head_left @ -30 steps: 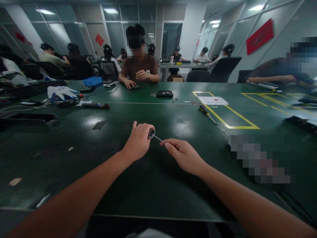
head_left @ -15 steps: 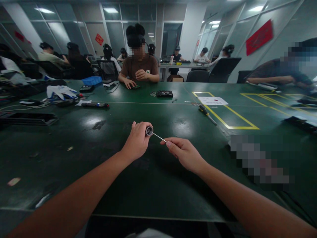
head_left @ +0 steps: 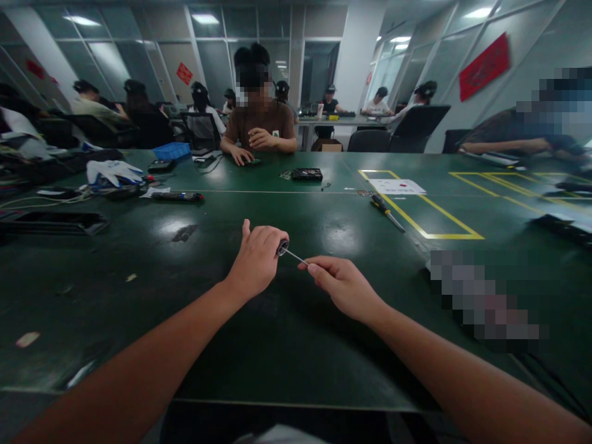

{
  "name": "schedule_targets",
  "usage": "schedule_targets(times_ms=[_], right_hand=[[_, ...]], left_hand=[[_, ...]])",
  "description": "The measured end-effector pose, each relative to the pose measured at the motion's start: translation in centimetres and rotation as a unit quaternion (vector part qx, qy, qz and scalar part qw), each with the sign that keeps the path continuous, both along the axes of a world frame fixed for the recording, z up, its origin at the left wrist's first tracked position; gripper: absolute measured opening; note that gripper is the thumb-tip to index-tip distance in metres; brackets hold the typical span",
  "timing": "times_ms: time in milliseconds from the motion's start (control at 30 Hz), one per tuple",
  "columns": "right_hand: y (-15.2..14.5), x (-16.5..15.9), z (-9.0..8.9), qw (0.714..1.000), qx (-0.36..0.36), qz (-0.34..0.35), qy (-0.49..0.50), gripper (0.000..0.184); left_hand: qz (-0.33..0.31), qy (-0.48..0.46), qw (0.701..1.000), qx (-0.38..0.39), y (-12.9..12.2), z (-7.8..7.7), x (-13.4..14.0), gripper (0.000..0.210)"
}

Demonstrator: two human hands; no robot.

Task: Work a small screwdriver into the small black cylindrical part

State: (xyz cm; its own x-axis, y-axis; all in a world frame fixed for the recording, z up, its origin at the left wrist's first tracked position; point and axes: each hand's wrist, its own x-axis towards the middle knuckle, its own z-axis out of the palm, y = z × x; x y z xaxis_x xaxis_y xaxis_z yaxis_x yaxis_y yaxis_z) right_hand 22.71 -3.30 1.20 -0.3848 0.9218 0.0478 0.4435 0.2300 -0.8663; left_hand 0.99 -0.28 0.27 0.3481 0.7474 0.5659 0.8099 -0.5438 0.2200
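Observation:
Above the green table (head_left: 296, 345), my left hand (head_left: 255, 260) is wrapped round a small dark cylinder with a round, hollow-looking end (head_left: 282, 248). Most of that cylinder is hidden in my palm, and its end is turned towards the right. Between thumb and fingers, my right hand (head_left: 342, 282) grips a thin metal rod (head_left: 296, 256). The rod's far tip reaches the mouth of the cylinder; how deep it goes in I cannot tell. Whatever handle the rod has is hidden by my right hand.
A yellow-and-black screwdriver (head_left: 388, 213) lies ahead on the right, near a white paper (head_left: 398, 187). A black device (head_left: 308, 174) sits further off, before a seated person (head_left: 261, 126). White gloves (head_left: 115, 172) and a blue tray (head_left: 171, 151) are at the left.
My left hand has turned slightly, so the cylinder's round end shows at a narrower angle and sits a little further right. My right hand and the rod have hardly moved.

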Motion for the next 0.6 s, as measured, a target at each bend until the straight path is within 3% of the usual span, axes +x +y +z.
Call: schedule_targets(times_ms=[300, 600], right_hand=[[0.6, 0.0, -1.1, 0.995, -0.051, 0.059, 0.064, 0.027], [0.8, 0.1, -1.3, 0.998, -0.041, 0.037, 0.027, 0.028]], left_hand=[[0.000, -0.044, 0.999, -0.031, 0.4, -0.4, -0.4, 0.021], [0.015, -0.060, 0.997, -0.038, 0.3, -0.4, -0.5, 0.020]])
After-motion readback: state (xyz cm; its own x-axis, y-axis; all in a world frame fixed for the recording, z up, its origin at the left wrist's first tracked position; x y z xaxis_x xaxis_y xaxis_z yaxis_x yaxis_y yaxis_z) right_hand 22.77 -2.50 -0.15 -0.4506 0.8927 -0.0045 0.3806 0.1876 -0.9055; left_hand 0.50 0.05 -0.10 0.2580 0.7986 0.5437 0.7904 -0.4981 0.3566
